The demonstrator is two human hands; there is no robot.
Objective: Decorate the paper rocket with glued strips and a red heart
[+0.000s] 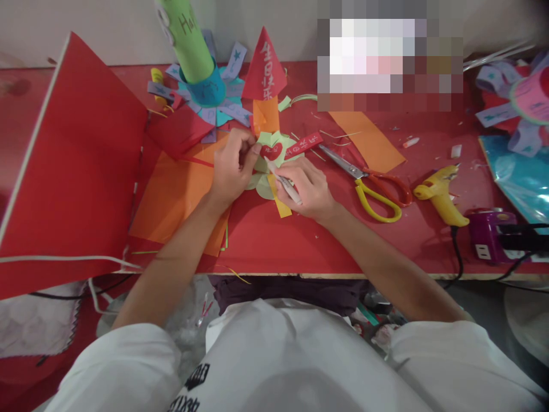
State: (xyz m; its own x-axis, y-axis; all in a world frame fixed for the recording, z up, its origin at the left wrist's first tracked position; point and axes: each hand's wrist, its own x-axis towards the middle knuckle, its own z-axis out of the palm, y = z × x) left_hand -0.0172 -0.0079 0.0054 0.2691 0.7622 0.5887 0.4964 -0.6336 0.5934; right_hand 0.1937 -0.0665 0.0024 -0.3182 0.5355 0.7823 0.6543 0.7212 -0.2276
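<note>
My right hand (306, 186) is closed around a white marker (290, 190), its tip at the lower left of a small red paper heart (273, 151). White writing shows on the heart, which lies over a pale green paper flower (262, 187). My left hand (234, 166) has curled fingers, with thumb and index finger pinching the heart's left edge. A red paper strip (303, 145) with white characters reaches right from the flower, and a yellow strip (281, 206) sticks out below. Behind stands a red paper triangle (265, 68) with white characters on an orange strip (266, 117).
Scissors (364, 180) with red and yellow handles lie to the right, near a yellow glue gun (441, 194) and a purple power socket (491, 234). Orange paper (171, 200) lies left, beside an upright red panel (81, 160). A green paper tube (191, 51) stands behind.
</note>
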